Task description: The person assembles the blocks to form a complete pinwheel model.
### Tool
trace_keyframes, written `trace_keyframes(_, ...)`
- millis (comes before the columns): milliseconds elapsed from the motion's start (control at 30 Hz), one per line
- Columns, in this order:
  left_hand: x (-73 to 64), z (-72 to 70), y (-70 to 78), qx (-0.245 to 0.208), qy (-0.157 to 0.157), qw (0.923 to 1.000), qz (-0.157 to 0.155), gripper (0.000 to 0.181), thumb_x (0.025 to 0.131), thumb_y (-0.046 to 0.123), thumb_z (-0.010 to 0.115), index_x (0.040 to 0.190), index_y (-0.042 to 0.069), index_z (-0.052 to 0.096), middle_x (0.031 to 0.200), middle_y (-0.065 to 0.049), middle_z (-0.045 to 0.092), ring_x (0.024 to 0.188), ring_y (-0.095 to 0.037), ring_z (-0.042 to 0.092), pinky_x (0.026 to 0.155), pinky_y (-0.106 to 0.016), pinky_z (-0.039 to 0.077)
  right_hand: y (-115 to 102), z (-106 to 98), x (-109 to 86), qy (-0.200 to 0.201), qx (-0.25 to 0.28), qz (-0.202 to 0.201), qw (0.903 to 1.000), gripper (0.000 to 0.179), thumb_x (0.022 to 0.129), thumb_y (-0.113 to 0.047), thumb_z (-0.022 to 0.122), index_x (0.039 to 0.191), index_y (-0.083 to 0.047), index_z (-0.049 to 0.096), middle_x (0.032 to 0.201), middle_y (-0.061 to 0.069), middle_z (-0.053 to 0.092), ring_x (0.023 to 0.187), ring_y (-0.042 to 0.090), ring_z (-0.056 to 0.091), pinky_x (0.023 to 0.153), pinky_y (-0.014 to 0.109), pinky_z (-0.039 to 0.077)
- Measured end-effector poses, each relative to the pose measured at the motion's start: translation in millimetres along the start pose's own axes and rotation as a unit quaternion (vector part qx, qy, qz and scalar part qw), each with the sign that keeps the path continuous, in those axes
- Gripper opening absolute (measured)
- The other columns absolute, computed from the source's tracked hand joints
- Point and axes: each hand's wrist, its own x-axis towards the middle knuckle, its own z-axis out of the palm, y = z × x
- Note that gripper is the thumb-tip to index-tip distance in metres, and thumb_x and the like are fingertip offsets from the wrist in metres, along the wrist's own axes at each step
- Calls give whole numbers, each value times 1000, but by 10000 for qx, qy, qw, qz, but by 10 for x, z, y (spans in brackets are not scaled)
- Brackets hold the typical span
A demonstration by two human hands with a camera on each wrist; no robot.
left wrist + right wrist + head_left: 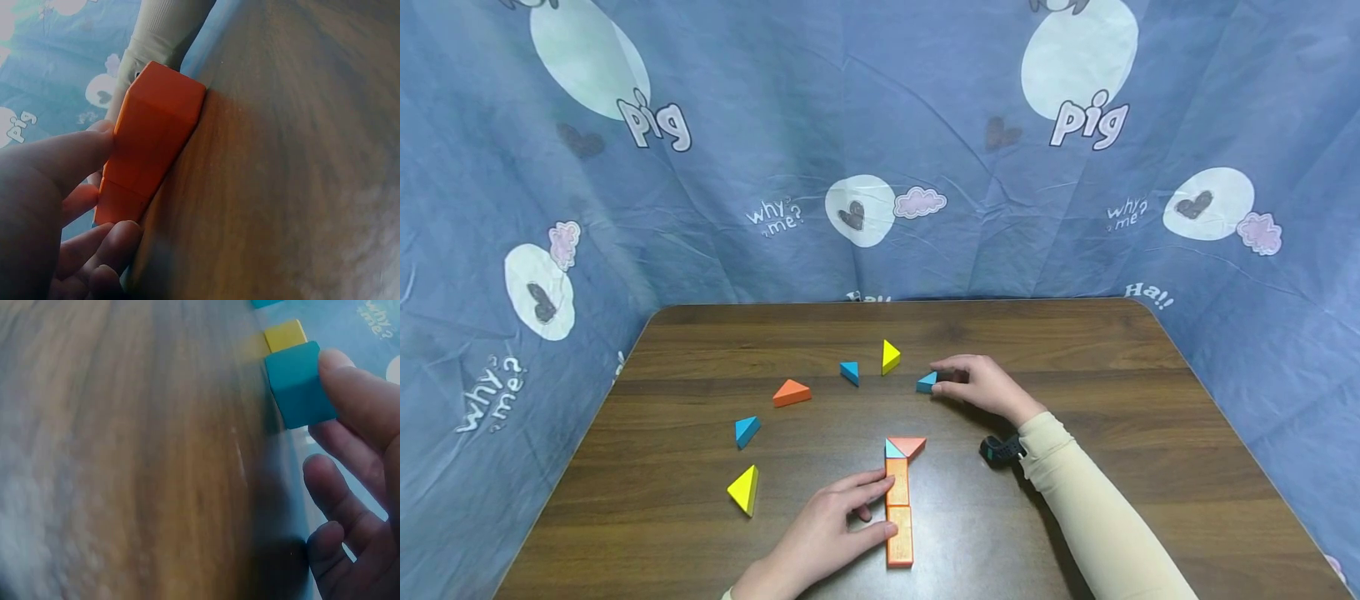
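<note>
Right grip (977, 387) pinches a blue triangular block (926, 384) farther up the counter (1075, 367) than two orange blocks (900, 546), where the left grip (838, 518) rests loosely spread, seemingly a fetching step, the next move calling for a steady carry toward them.

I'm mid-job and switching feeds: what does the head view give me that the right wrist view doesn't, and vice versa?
Head only: the left hand touching the orange rectangular blocks, the orange triangular block lying apart, and the black wrist device.

Right wrist only: a close look at the lower fingers of the right hand, which the head view mostly hides.

Both: the right hand at a blue block, a yellow block near it, the wooden table and patterned cloth.
</note>
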Motion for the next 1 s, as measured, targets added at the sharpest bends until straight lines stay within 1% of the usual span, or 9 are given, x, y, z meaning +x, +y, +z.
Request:
trace_keyframes(67,0,0,-3,14,4,10000,10,55,88,50,71,133,19,65,134,7,59,76,5,57,77,-25,47,7,10,6,21,-5,2,10000,46,89,-43,73,127,-17,69,111,-6,69,83,9,60,75,32,50)
trace_keyframes(233,2,4,-9,24,16,10000,22,55,88,50,71,133,19,65,135,7,59,76,5,57,78,-25,47,-2,14,9,15,-18,25,10000,45,90,-42,72,127,-17,69,108,-7,70,82,10,60,75,32,50)
trace_keyframes(433,7,-9,2,30,-84,9999,-96,56,88,52,70,133,20,65,135,8,58,77,5,56,77,-25,47,-11,15,18,10,-19,47,10000,44,91,-42,72,125,-15,70,104,-8,71,82,10,61,75,33,50)
trace_keyframes(567,11,-12,3,45,-125,9998,-143,56,88,53,69,134,21,64,135,9,58,77,5,56,78,-26,47,-13,18,14,15,-40,78,10000,43,91,-42,71,124,-14,71,104,-8,71,86,8,63,79,33,51)
trace_keyframes(800,7,-10,-3,69,-140,9998,-159,56,88,53,69,135,22,64,136,10,57,77,5,56,81,-27,47,-24,15,-3,-15,-99,139,9999,41,92,-42,70,124,-17,71,106,-9,71,85,8,62,78,33,51)
trace_keyframes(1000,7,-18,0,40,-185,9996,-187,56,89,54,68,135,23,64,135,9,57,78,4,56,79,-26,46,-53,17,-29,-25,-66,149,9999,41,92,-43,70,125,-18,71,108,-9,71,84,8,62,77,33,51)
